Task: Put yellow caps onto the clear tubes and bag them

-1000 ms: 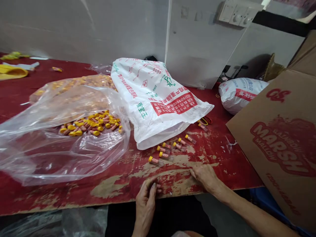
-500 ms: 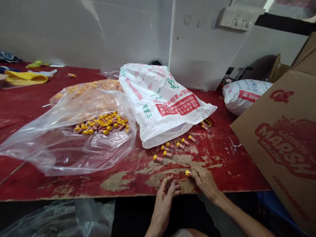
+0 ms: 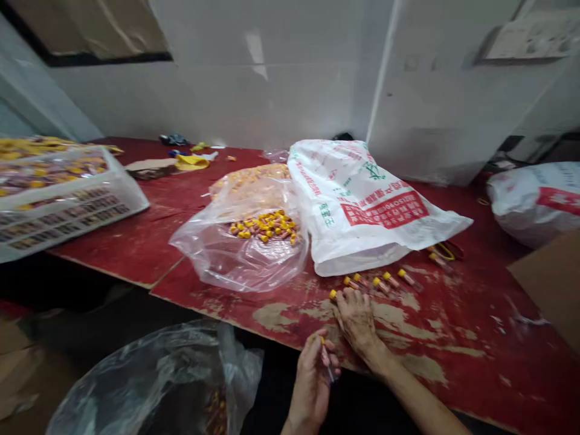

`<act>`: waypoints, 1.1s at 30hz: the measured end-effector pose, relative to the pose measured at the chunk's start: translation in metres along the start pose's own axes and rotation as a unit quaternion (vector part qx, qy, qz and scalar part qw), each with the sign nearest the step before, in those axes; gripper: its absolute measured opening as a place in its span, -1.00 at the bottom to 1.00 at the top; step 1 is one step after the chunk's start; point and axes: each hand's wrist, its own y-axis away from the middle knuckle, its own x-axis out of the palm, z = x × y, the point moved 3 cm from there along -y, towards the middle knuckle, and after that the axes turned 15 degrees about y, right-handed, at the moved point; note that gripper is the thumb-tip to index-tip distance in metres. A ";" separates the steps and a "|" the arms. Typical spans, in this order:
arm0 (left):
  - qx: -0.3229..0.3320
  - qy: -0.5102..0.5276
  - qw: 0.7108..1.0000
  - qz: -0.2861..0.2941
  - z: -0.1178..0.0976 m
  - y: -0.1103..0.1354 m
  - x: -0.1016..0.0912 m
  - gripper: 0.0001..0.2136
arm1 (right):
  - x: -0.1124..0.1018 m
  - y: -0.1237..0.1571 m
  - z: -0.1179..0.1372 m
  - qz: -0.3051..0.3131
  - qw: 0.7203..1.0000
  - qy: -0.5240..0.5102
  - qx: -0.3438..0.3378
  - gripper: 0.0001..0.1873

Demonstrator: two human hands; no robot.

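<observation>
My left hand [image 3: 313, 376] is at the table's front edge, its fingers closed round a small clear tube with a yellow cap [image 3: 327, 357]. My right hand [image 3: 356, 318] lies palm down on the worn red table [image 3: 453, 338], fingertips on a yellow-capped tube [image 3: 333, 294]. A short row of the same tubes [image 3: 378, 282] lies just beyond the fingers, in front of a white printed sack [image 3: 362, 205]. A clear plastic bag [image 3: 244, 241] to the left holds a heap of such tubes.
A white crate [image 3: 67, 199] of tubes stands at the far left. Another clear bag [image 3: 154, 380] hangs below the table edge. A second white sack [image 3: 534, 199] and a cardboard box corner [image 3: 553, 284] are on the right. A white wall stands behind.
The view has swung left and back, bringing the crate and lower bag into sight. My right hand has reached forward to the tubes; my left hand now holds one tube upright.
</observation>
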 end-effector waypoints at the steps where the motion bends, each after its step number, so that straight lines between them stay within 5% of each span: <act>1: -0.007 -0.001 1.000 0.008 0.001 0.001 -0.001 -0.57 | 0.003 0.000 0.006 -0.014 1.000 0.007 -0.002 -0.85; 6: -0.027 0.001 0.999 0.017 0.003 -0.007 -0.007 -0.58 | -0.002 0.034 -0.007 -0.039 0.991 -0.111 -0.060 -0.72; 8: -0.045 0.000 0.999 0.022 0.004 -0.013 -0.011 -0.58 | -0.003 0.054 -0.034 0.015 0.989 -0.126 -0.081 -0.69; 13: -0.095 0.002 0.993 0.066 0.027 -0.026 -0.018 -0.54 | 0.012 0.082 -0.107 0.240 0.969 0.052 -0.028 -0.69; 18: -0.077 -0.012 0.991 0.106 0.046 -0.030 -0.015 -0.51 | 0.016 0.071 -0.101 0.324 0.940 0.089 -0.055 -0.66; 22: -0.133 -0.042 0.988 0.071 0.045 -0.018 0.000 -0.67 | -0.003 0.055 -0.086 0.340 0.934 0.088 -0.064 -0.65; 27: -0.133 -0.036 0.989 0.043 0.036 -0.008 0.021 -0.75 | -0.010 0.053 -0.099 0.336 0.938 0.071 -0.039 -0.76; 33: -0.179 0.081 0.978 0.070 0.034 -0.002 0.015 -0.77 | -0.021 0.081 -0.069 0.135 0.971 -0.187 0.065 -0.69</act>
